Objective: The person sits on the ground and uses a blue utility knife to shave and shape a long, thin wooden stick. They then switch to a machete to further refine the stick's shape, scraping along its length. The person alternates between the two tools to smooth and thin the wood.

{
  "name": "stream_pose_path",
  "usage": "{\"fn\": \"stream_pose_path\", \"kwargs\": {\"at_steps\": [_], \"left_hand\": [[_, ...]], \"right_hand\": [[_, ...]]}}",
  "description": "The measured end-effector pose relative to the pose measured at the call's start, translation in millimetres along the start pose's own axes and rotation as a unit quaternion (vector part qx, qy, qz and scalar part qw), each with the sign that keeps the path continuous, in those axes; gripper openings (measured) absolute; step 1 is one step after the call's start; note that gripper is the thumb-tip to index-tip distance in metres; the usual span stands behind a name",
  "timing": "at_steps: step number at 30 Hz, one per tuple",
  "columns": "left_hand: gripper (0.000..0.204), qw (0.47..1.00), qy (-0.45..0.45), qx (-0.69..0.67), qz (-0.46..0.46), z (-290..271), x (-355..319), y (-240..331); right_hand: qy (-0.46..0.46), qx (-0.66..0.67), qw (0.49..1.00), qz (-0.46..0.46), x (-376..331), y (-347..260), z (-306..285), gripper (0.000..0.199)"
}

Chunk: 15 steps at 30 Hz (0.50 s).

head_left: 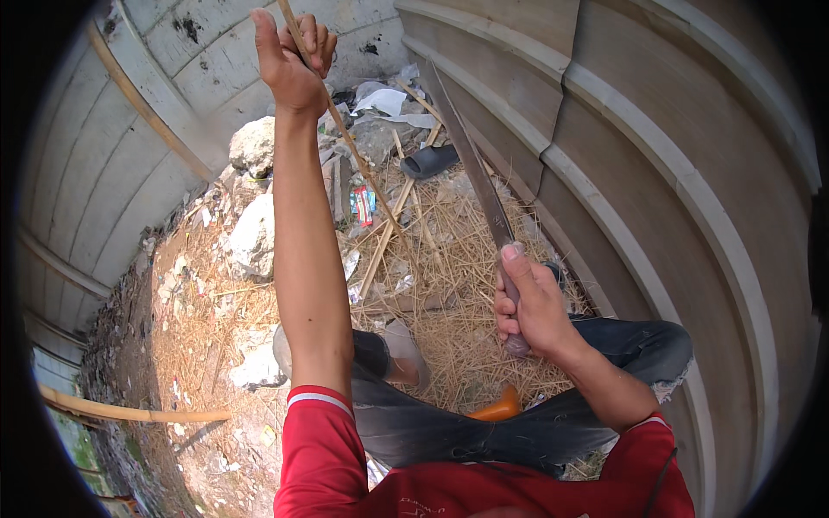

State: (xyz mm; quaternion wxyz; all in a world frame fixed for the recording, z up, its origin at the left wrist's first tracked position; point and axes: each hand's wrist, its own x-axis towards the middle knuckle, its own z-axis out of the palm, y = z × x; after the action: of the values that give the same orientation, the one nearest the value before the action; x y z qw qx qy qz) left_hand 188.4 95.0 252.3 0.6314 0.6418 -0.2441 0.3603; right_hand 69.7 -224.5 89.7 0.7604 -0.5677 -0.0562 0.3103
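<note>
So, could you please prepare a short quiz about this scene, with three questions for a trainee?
1. Which hand grips the long blade by its handle?
2. True or false: the left hand has a thin stick in its grip.
3. What colour is the smooth, bright object partly hidden by the jeans? A) green B) orange C) black

Key: 1. The right hand. 2. True. 3. B.

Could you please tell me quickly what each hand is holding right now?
Left hand: closed, holding a thin stick.
Right hand: closed, holding a long knife.
</note>
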Motion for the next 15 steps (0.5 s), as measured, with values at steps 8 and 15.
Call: {"fn": "stream_pose_path", "kwargs": {"at_steps": [8, 15], "left_hand": [[0.056, 0.949, 0.219, 0.228, -0.003, 15.4, 4.1, 8.4], [0.049, 0.948, 0.274, 0.162, -0.011, 4.6, 19.8, 33.4]], "right_hand": [[-0.071, -0.09, 0.993, -0.032, -25.7, 1.2, 25.7, 0.042], [-0.125, -0.075, 0.987, 0.062, -14.5, 31.8, 27.9, 0.044]]}}
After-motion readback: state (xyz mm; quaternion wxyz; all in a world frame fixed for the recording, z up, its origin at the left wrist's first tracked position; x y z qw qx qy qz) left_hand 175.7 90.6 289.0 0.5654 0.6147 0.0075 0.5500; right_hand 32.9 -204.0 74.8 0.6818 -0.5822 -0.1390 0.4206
